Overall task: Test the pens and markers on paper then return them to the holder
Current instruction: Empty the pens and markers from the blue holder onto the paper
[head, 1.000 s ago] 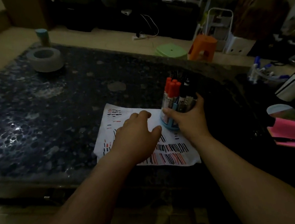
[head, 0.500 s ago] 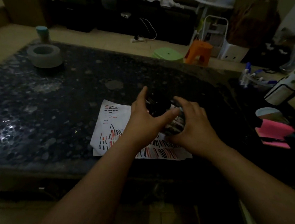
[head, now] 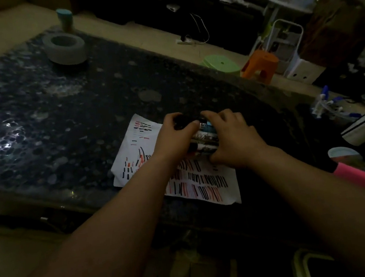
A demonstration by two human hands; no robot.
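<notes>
A bundle of markers (head: 202, 140) lies sideways above the white paper (head: 136, 144), which is covered in red and black test strokes. My left hand (head: 172, 139) grips the dark cap ends of the markers, fingers curled over them. My right hand (head: 232, 141) curls over the other end, where a bit of the light blue holder (head: 209, 124) shows under its fingers. Most of the holder is hidden by that hand. White marker barrels show between the two hands.
The dark speckled table (head: 35, 110) carries a grey tape roll (head: 64, 47) at the far left and a pink pad (head: 354, 177) at the right. Beyond the far edge stand a green stool (head: 220, 63) and an orange stool (head: 259, 64).
The holder stood upright in my right hand; it now lies tipped on its side. My left hand left the paper and took hold of the marker caps.
</notes>
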